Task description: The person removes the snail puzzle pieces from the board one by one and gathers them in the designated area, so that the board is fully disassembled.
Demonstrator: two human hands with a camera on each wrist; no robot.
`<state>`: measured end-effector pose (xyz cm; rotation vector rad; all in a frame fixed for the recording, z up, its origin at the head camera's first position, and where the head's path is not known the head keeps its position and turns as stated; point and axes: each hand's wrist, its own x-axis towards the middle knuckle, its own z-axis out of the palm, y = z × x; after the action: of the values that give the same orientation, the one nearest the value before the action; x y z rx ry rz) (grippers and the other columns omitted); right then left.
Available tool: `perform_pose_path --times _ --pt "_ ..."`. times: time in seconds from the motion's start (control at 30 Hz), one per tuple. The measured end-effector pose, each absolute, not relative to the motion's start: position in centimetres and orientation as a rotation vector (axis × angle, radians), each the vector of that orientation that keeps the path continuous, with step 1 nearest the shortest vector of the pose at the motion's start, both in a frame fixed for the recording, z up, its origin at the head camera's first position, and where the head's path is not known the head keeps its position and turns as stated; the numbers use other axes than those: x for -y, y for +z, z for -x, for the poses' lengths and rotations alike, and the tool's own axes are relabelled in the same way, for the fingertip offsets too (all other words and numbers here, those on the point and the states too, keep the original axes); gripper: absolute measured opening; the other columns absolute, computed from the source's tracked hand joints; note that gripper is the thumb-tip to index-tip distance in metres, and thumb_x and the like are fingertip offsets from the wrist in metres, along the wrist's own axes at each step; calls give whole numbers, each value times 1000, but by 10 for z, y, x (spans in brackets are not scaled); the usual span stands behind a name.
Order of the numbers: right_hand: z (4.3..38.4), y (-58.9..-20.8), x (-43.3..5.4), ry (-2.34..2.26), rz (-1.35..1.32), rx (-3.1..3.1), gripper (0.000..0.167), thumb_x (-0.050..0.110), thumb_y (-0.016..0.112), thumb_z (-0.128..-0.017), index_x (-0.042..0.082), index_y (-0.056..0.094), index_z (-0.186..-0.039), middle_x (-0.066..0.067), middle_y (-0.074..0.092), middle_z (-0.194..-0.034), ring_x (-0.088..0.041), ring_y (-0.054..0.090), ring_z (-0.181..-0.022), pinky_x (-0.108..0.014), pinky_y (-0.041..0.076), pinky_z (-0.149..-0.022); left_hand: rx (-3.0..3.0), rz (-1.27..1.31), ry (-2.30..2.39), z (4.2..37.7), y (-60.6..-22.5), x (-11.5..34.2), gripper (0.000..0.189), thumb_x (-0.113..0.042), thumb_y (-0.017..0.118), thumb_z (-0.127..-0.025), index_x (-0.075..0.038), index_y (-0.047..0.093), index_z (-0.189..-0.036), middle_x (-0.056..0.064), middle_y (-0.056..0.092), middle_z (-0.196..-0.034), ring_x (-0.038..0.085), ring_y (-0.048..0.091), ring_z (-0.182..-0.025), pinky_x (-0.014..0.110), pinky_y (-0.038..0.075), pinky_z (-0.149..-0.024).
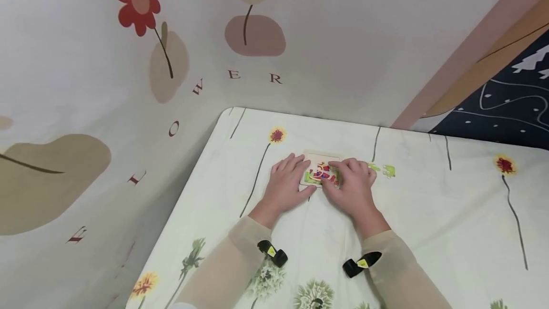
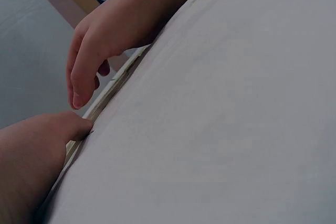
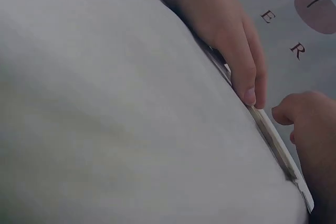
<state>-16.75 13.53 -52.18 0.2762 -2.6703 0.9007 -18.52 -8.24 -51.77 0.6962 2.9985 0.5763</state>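
Puzzle board [image 1: 324,156] at 3 o'clock from left hand [image 1: 286,181], fingers spread; right hand [image 1: 354,184] overlaps its 3 o'clock edge, can't tell if pinching.

A pale board [image 1: 322,157] lies flat between the left hand [image 1: 286,182] and right hand [image 1: 353,187], red, blue and green shapes [image 1: 321,173] crowding its lower part; green pieces [image 1: 389,171] rest just beside the right hand.
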Motion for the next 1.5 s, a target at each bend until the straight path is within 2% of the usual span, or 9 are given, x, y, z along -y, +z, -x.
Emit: perform_pose_path --times 0.2,0.37,0.5,0.63,0.93,1.3,1.5 --pt "174 -521 -117 901 -235 2722 39 35 70 -98 14 75 -130 -7 63 -106 -36 49 -107 -63 26 -99 -3019 -693 549 185 -520 82 72 -57 63 -101 -19 50 -160 3 39 -169 29 25 -160 53 24 -124" --pt "179 -521 -108 849 -184 2819 41 33 67 -99 13 72 -135 -10 67 -117 -36 49 -111 -62 27 -99 -3024 -699 557 185 -521 81 71 -56 64 -100 -19 50 -159 3 40 -169 30 26 -160 53 24 -124" --pt "179 -520 -108 824 -156 2880 50 33 67 -98 11 66 -143 -13 66 -126 -38 48 -115 -63 27 -101 -3022 -710 554 186 -522 80 70 -54 64 -101 -19 50 -159 4 40 -169 30 26 -159 52 24 -124" --pt "179 -518 -108 818 -162 2903 55 33 64 -99 9 61 -149 -16 64 -128 -39 47 -115 -64 26 -101 -3023 -710 540 186 -521 80 69 -54 64 -101 -19 50 -159 3 40 -169 29 25 -160 52 25 -124" --pt "179 -516 -107 848 -153 2913 49 33 65 -99 11 65 -142 -15 64 -132 -39 46 -116 -65 25 -103 -3027 -706 538 186 -522 80 69 -53 66 -101 -19 51 -159 3 40 -169 29 25 -160 51 24 -124" --pt "182 -515 -108 919 -156 2936 48 30 66 -101 9 62 -144 -16 61 -136 -40 43 -118 -66 21 -104 -3034 -698 565 187 -524 80 70 -55 65 -101 -19 52 -158 3 41 -168 29 25 -160 51 24 -124" --pt "182 -514 -108 978 -141 2906 48 27 69 -99 8 60 -143 -15 63 -130 -38 45 -113 -66 20 -104 -3032 -703 580 188 -524 80 69 -55 65 -101 -18 52 -158 4 41 -168 29 25 -160 53 25 -123"
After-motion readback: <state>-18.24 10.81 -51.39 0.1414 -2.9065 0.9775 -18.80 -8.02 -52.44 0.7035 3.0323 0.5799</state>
